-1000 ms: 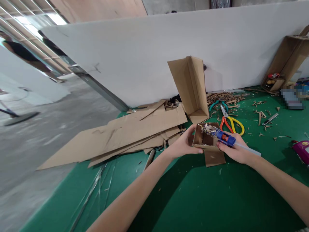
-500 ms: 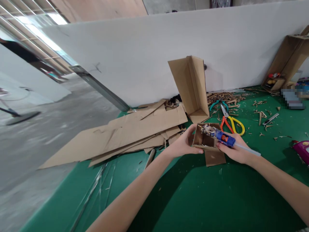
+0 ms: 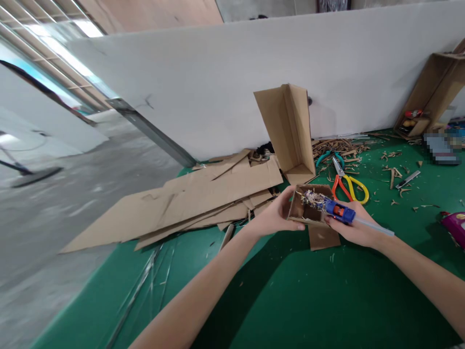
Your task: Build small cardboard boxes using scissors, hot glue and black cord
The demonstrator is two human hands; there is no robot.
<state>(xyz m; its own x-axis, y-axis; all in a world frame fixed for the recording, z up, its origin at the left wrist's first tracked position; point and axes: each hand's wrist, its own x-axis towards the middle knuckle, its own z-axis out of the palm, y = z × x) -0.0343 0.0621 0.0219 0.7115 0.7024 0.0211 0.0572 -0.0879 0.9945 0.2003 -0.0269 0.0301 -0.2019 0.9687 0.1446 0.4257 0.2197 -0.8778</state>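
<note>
From where I stand, the small cardboard box (image 3: 308,215) is up in the person's hands, over the green table (image 3: 308,300), with its open side facing the person. Just behind the box stands a tall folded piece of cardboard (image 3: 290,133), and past that is a big white board (image 3: 218,87) like a wall. A messy pile of flat cardboard (image 3: 203,203) lies to the left of the box. Behind it and to the right are lots of brown scraps (image 3: 339,146), the blue-green pliers (image 3: 321,159), and scissors (image 3: 340,173) with red and yellow handles, close to the right hand. Farther right of the box lie a little knife (image 3: 407,180) and a purple thing (image 3: 456,225), and a bigger cardboard box (image 3: 430,89) is far back on that side. The left hand (image 3: 274,213) is wrapped round the box's left side, thumb in front. The right hand (image 3: 358,230) is closed on a blue glue gun (image 3: 339,212), whose fuzzy, stringy tip points left across the box's opening. I can't tell if the tip touches the cardboard. Both arms stretch forward and lean in toward the box.
</note>
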